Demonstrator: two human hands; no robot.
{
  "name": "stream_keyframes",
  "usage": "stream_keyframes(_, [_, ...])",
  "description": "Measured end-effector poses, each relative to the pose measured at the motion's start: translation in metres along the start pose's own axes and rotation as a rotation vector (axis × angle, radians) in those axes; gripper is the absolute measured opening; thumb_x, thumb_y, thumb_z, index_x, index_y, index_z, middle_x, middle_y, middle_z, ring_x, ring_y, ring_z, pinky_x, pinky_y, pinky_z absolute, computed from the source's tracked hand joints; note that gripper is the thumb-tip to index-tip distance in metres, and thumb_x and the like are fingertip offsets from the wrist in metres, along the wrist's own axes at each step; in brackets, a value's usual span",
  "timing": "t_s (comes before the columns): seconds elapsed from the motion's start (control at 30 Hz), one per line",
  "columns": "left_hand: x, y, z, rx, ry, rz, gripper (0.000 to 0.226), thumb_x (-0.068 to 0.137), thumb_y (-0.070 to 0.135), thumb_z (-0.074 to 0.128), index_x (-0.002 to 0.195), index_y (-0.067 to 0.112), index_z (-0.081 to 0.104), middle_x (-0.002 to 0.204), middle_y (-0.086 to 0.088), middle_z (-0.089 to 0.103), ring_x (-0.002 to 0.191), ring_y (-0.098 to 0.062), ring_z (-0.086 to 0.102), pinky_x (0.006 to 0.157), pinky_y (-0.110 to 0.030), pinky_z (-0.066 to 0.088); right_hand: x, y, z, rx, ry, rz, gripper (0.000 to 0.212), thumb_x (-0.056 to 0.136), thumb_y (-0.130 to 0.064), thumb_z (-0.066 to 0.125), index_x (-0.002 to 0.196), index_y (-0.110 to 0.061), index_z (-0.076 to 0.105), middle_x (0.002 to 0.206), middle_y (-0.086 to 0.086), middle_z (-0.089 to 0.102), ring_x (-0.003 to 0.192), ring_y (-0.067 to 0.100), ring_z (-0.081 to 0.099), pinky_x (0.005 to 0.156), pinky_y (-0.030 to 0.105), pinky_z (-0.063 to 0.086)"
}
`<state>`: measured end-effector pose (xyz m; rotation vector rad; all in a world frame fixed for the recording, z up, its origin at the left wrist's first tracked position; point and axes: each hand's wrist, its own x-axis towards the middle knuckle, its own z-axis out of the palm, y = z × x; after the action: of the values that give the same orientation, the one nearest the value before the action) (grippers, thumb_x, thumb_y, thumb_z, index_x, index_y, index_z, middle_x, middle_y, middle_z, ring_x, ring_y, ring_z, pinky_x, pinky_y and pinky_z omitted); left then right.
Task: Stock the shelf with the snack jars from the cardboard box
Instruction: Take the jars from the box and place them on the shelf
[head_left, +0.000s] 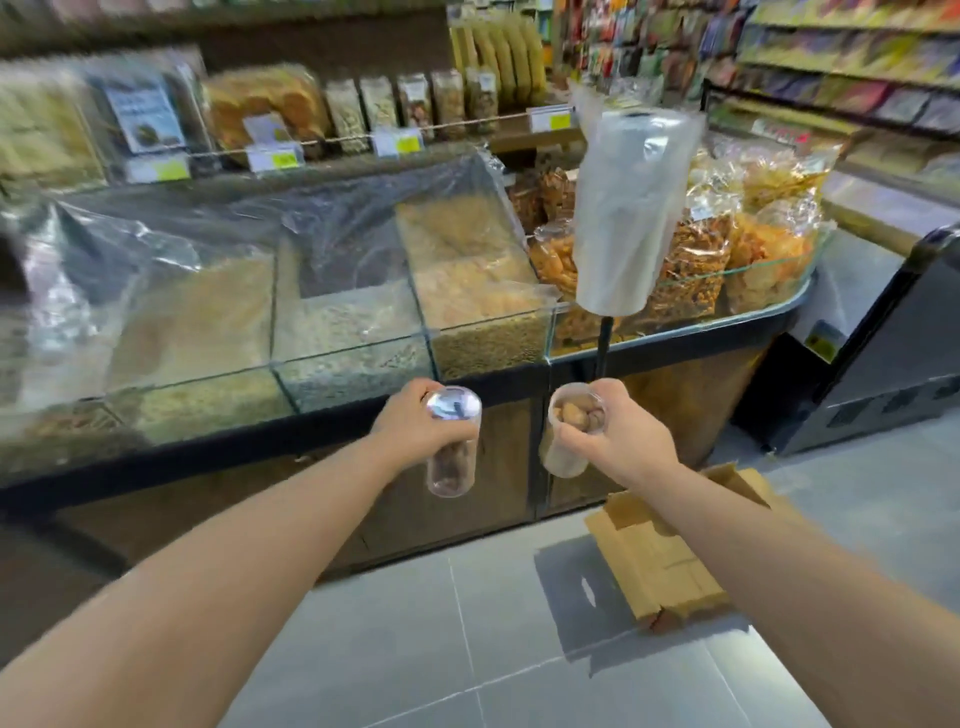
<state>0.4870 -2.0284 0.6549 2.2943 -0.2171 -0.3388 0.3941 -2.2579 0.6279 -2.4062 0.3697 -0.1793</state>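
My left hand (415, 423) grips a clear plastic snack jar (452, 467) with a shiny lid, held upright in front of the counter. My right hand (618, 434) holds a second clear snack jar (569, 415) filled with pale brown snacks, tilted a little toward me. Both jars hang at counter-base height, about a hand's width apart. The cardboard box (670, 551) lies on the floor below my right forearm, its flaps open; its inside is hidden by my arm. Shelves (363, 140) with packed snacks run along the back.
A glass-fronted counter (332, 358) with bulk snack bins covered by plastic sheet stands straight ahead. A roll of plastic bags (628, 208) on a black pole rises at its right end, beside bagged snacks (727, 249). A dark freezer cabinet (893, 353) stands at right. Grey floor tiles lie below.
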Motion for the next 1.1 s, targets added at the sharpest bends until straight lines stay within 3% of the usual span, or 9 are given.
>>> stream_keyframes(0.13, [-0.001,0.004,-0.074,-0.127,0.154,0.047,0.064,0.072,0.034,0.08,0.124,0.02,0.045,0.107,0.004,0.048,0.096,-0.014,0.05,0.078,-0.028,0.044,0.02,-0.074,0.006,0.021,0.023,-0.037,0.068,0.075,-0.064,0.064,0.126,-0.03,0.033,0.108,-0.01,0.058,0.092,0.015,0.061,0.073,0.028,0.052])
stream_keyframes(0.27, [0.022,0.014,-0.124,-0.217,0.263,0.061,0.069,0.072,0.038,0.08,0.127,0.019,0.043,0.108,0.002,0.047,0.094,-0.015,0.049,0.078,-0.029,0.042,0.054,-0.127,0.001,0.125,0.108,-0.133,0.067,0.073,-0.065,0.065,0.123,-0.033,0.033,0.109,-0.011,0.058,0.097,0.015,0.061,0.083,0.034,0.052])
stream_keyframes(0.37, [0.052,0.029,-0.149,-0.278,0.329,0.064,0.083,0.058,0.056,0.078,0.124,0.018,0.045,0.113,0.0,0.054,0.1,-0.018,0.056,0.089,-0.039,0.05,0.089,-0.152,-0.004,0.259,0.14,-0.153,0.063,0.074,-0.062,0.066,0.123,-0.037,0.035,0.11,-0.012,0.059,0.1,0.015,0.06,0.089,0.041,0.051])
stream_keyframes(0.47, [0.091,0.044,-0.163,-0.298,0.371,0.06,0.095,0.048,0.066,0.073,0.125,0.017,0.049,0.117,-0.004,0.058,0.101,-0.022,0.059,0.086,-0.04,0.052,0.128,-0.164,-0.011,0.375,0.174,-0.184,0.057,0.077,-0.056,0.065,0.123,-0.036,0.039,0.105,-0.013,0.059,0.098,0.014,0.06,0.082,0.036,0.05])
stream_keyframes(0.53, [0.116,0.059,-0.172,-0.297,0.353,0.065,0.089,0.054,0.064,0.074,0.126,0.017,0.05,0.118,-0.005,0.058,0.101,-0.023,0.059,0.079,-0.036,0.052,0.159,-0.17,-0.018,0.375,0.204,-0.203,0.055,0.08,-0.054,0.063,0.126,-0.033,0.04,0.104,-0.011,0.059,0.097,0.016,0.059,0.078,0.034,0.047])
stream_keyframes(0.73, [0.202,0.092,-0.201,-0.239,0.366,0.141,0.069,0.075,0.047,0.074,0.131,0.017,0.044,0.119,-0.002,0.048,0.102,-0.018,0.047,0.081,-0.032,0.044,0.262,-0.191,-0.034,0.352,0.253,-0.212,0.065,0.072,-0.065,0.062,0.124,-0.031,0.042,0.111,-0.001,0.061,0.1,0.02,0.059,0.087,0.041,0.05])
stream_keyframes(0.87, [0.258,0.103,-0.216,-0.205,0.36,0.19,0.059,0.078,0.042,0.074,0.125,0.019,0.047,0.108,0.002,0.048,0.082,-0.005,0.047,0.058,-0.016,0.034,0.327,-0.204,-0.033,0.352,0.28,-0.177,0.078,0.065,-0.074,0.061,0.126,-0.028,0.046,0.113,-0.004,0.061,0.102,0.018,0.059,0.089,0.042,0.051])
stream_keyframes(1.0, [0.325,0.112,-0.231,-0.184,0.342,0.237,0.075,0.073,0.053,0.073,0.135,0.019,0.045,0.121,0.005,0.049,0.101,-0.012,0.046,0.079,-0.024,0.038,0.393,-0.215,-0.025,0.433,0.32,-0.102,0.066,0.07,-0.069,0.064,0.118,-0.028,0.046,0.102,-0.007,0.058,0.093,0.015,0.058,0.08,0.035,0.051])
stream_keyframes(1.1, [0.38,0.119,-0.242,-0.15,0.317,0.276,0.08,0.075,0.055,0.07,0.139,0.016,0.041,0.119,0.005,0.045,0.104,-0.012,0.042,0.083,-0.028,0.036,0.443,-0.219,-0.021,0.492,0.372,-0.071,0.06,0.071,-0.068,0.065,0.114,-0.03,0.047,0.099,-0.007,0.06,0.086,0.009,0.058,0.072,0.03,0.05])
